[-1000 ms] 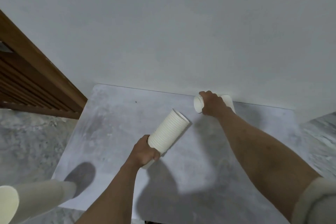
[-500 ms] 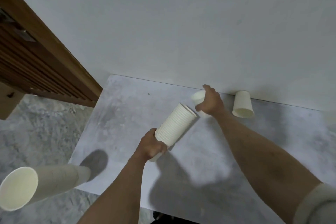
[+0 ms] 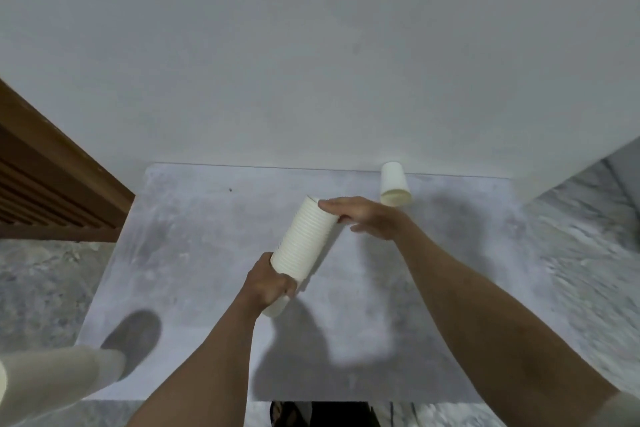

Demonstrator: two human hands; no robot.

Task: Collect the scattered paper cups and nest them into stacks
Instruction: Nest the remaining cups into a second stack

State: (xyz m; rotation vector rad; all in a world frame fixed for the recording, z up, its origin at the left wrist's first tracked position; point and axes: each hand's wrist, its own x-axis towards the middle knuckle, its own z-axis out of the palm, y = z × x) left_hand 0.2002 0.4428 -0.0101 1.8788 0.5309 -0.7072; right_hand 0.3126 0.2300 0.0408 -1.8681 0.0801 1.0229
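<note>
Far left, at the lower corner of the view: a second stack of cups (image 3: 52,378) lies on its side and juts past the near left corner of the grey slab (image 3: 194,288), its base end toward the slab; what supports it cannot be told.

Centre: the left hand (image 3: 268,286) grips the narrow base end of a long stack (image 3: 304,239) of nested paper cups, fingers curled round it. The stack is held above the middle of the slab and tilted, its open mouth pointing up and to the right, probably so that the mouth faces the other hand and can take a further cup.

Right of centre: the right hand (image 3: 363,217) meets the mouth of that stack with fingers nearly straight, fingertips over the rim; it appears to be pressing a cup home rather than gripping. Whether a cup is under the palm cannot be seen.

Far right: a single loose cup (image 3: 394,184) lies on its side at the slab's far edge, against the wall (image 3: 311,62), mouth toward the viewer. It is just beyond the right hand and not yet collected, so it is likely the next one to be nested.
</note>
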